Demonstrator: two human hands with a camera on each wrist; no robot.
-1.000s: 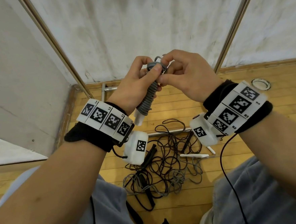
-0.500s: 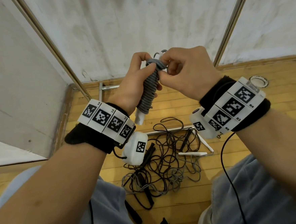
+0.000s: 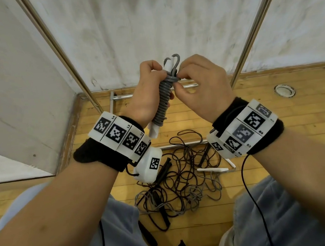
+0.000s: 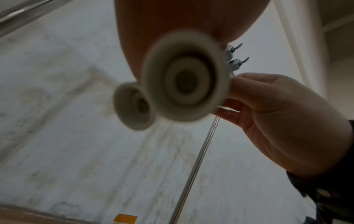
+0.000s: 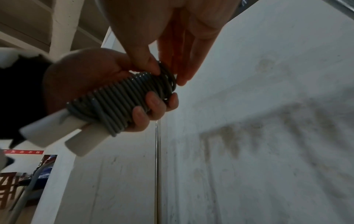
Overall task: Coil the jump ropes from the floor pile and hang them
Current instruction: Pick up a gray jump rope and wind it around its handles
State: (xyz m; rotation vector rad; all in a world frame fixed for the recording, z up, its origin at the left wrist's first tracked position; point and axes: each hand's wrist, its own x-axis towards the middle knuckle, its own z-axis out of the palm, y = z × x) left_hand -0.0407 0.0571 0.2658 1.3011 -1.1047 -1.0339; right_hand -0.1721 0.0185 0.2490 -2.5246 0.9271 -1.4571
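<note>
We hold the grey jump rope (image 3: 163, 99) at chest height, its cord wound tightly round two white handles (image 5: 63, 130). Our left hand (image 3: 148, 93) wraps the bundle, grip closed round the coils; our right hand (image 3: 203, 85), at three o'clock of it, pinches the top turns. The cord looks light, springy and slick, likely to unwind if released, so we should take it across the coils. The floor pile (image 3: 183, 179) lies at six o'clock, still tangled.

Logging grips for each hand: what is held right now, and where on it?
Left hand grips the coiled grey jump rope around its wrapped middle; right hand pinches the top turns.
</note>
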